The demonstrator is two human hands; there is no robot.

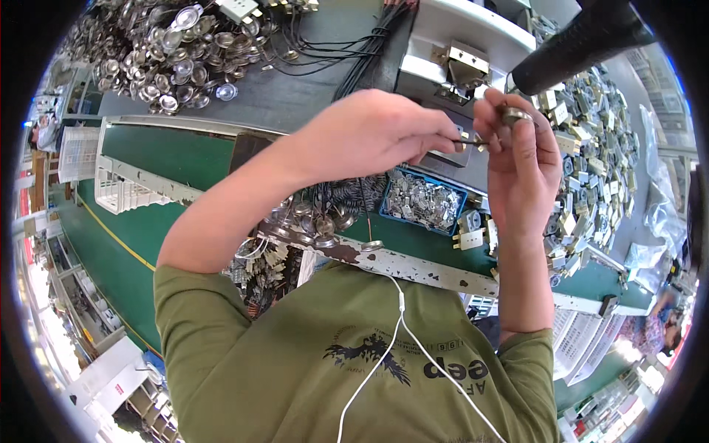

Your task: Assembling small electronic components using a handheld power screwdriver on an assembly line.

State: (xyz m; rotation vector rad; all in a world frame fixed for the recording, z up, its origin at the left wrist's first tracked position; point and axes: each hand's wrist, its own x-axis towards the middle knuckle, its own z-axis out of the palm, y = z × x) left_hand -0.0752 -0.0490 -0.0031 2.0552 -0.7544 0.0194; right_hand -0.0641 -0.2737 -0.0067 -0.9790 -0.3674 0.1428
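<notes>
My left hand (369, 133) reaches across from the lower left, its fingers pinched on a thin metal pin (473, 140) that points right. My right hand (521, 162) is raised at the right and holds a small round metal part (515, 114) between thumb and fingertips. The pin's tip meets the fingers of my right hand just below the round part. Both hands hover above the workbench. Under them stands a blue tray (385, 209) filled with small shiny metal pieces.
A heap of round metal discs (170, 59) lies at the back left, with black wires (354, 52) beside it. Several metal brackets (591, 148) are piled at the right. A black handle (583, 40) hangs top right. A worn white rail (413, 266) edges the bench; white crates (111, 177) stand left.
</notes>
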